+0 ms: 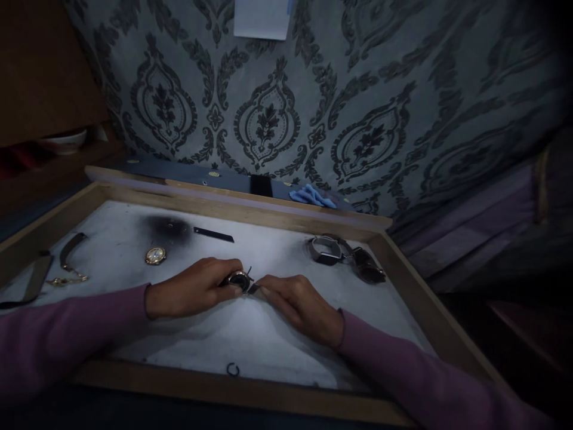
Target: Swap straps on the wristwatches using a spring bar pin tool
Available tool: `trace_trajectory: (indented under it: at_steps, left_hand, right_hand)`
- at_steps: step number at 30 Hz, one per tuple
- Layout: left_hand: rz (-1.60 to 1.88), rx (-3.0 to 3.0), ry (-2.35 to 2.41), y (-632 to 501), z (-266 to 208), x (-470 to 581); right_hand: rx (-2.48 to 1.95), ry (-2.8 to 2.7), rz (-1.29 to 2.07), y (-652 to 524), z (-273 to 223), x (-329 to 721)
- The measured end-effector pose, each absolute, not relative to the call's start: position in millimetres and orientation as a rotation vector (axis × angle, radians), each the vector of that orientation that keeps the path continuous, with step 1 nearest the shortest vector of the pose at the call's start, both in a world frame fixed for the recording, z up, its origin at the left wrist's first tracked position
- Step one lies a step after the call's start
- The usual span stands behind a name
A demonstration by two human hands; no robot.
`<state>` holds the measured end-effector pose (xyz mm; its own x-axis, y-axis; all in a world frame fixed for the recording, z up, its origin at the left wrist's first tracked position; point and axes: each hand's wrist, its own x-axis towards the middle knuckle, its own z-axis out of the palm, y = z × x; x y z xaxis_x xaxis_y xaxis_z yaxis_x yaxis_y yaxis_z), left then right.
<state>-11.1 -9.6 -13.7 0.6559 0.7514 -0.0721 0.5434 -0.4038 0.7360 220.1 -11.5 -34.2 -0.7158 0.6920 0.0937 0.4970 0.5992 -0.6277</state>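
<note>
Two hands work close together but apart, the left hand (197, 289) pinching a round wristwatch (239, 280) between thumb and fingers, the right hand (302, 304) gripping a small dark strip (253, 288) at the watch's side. Whether strip and case are joined is too small to tell. If the right fingers push askew, the strip could skid and scratch the case; if the left pinch loosens, the watch could twist out and drop into the wooden-framed tray (179, 382). A careless sweep of the left forearm might knock the gold-toned watch head (156, 256) beyond it. Nearer the body, below both hands, the open black ring (233, 369) could be brushed aside and lost.
</note>
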Motion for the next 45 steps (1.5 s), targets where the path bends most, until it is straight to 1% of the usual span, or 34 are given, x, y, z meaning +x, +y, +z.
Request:
trace_trajectory:
  at_steps: [6, 14, 19, 22, 28, 32, 36, 41, 45]
  left_hand:
    - [0.303, 2.118, 1.036, -9.9, -12.5, -9.8]
    - [0.194, 2.203, 1.075, -12.2, -10.7, -9.9]
    - [0.132, 2.230, 1.101, -12.7, -9.3, -9.9]
    - [0.118, 2.255, 1.100, -12.9, -8.9, -10.1]
    - [0.082, 2.259, 1.099, -12.6, -8.3, -10.7]
    - [0.090, 2.255, 1.073, -12.0, -8.4, -11.3]
    - [0.084, 2.231, 1.087, -12.3, -3.6, -11.0]
    - [0.168, 2.117, 0.984, -14.1, 4.5, -10.9]
    - [0.223, 2.014, 0.850, -18.2, 10.1, -10.6]
  right_hand:
    - [-0.990, -2.480, 0.839, -11.5, -33.8, 218.5]
    - [-1.037, -2.390, 1.047, -6.4, -34.5, 218.2]
    - [-1.050, -2.385, 1.089, -1.0, -28.0, 220.1]
    - [-1.142, -2.452, 1.032, 3.4, -20.7, 223.3]
    - [-1.427, -2.510, 0.766, 6.4, -11.4, 227.6]
    - [-1.479, -2.449, 0.754, 6.7, -12.1, 228.6]
    - [-1.379, -2.386, 0.784, 7.4, -13.0, 230.2]
    - [-1.184, -2.231, 0.926, -4.1, -10.6, 220.1]
    - [-1.037, -2.059, 1.341, -15.8, -8.7, 205.7]
